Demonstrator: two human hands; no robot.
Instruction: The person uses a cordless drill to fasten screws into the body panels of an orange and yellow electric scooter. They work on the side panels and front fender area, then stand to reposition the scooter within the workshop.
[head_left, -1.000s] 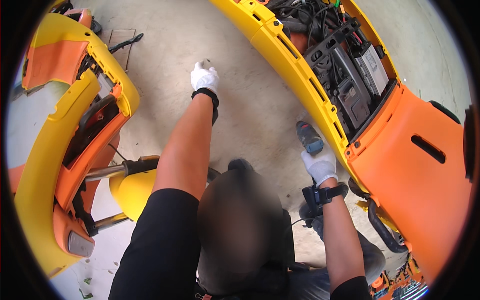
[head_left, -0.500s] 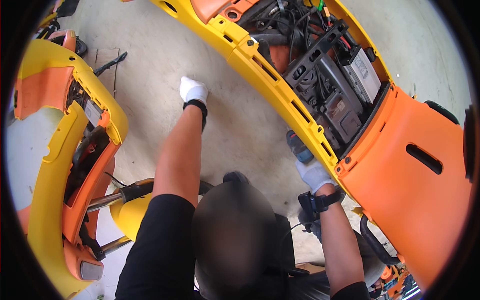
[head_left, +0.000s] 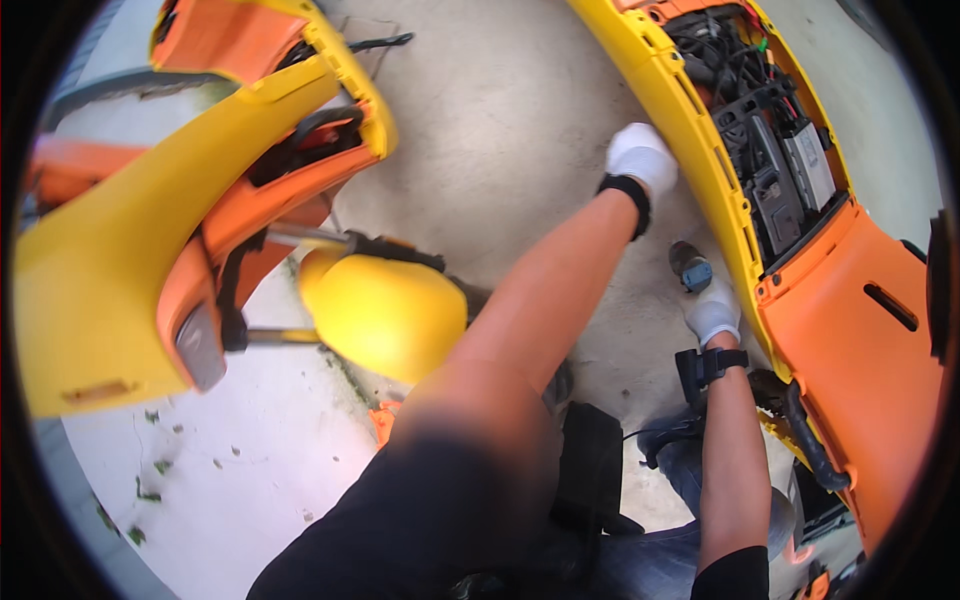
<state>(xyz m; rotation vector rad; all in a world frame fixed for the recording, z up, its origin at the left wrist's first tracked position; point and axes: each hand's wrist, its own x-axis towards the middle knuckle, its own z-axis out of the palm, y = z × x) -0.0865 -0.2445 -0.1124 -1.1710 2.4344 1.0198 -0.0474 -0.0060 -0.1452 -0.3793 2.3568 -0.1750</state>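
My left hand, in a white glove, is closed with its fingers curled out of sight. It is right against or just beside the yellow side panel of an orange-and-yellow vehicle; I cannot tell whether they touch. Lower down, beside the same panel, my right hand, also white-gloved, is closed around a blue-and-black cordless drill, mostly hidden by hand and angle. The vehicle's bay is uncovered, showing cables, a dark battery-like box and a silver finned unit.
A second orange-and-yellow vehicle stands at the left, its yellow front mudguard and fork jutting inward. Pale concrete floor lies between the vehicles. The right vehicle's orange front panel and black bar are close by my right arm.
My view has swung left, so both vehicles appear further right. My left hand has moved right, up to the yellow panel. The right hand still holds the drill beside it.
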